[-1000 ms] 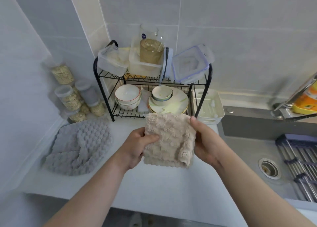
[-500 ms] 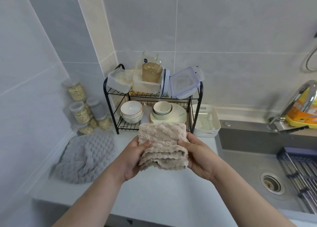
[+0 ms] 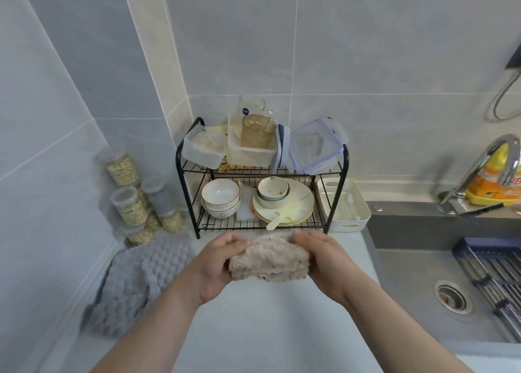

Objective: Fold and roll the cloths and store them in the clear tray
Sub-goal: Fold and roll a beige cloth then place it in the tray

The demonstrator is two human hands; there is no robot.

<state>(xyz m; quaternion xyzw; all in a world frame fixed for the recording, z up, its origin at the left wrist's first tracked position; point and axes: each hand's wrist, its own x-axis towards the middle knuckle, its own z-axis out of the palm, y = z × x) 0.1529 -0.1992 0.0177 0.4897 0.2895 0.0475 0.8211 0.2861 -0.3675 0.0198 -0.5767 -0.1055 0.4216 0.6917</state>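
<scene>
So, left hand [image 3: 217, 262] and right hand [image 3: 324, 260] each clutch an end of the rolled beige cloth [image 3: 270, 260], just in front of the dish rack [image 3: 262, 172]. Looks soft, light, floppy; I'd hold the ends.
</scene>
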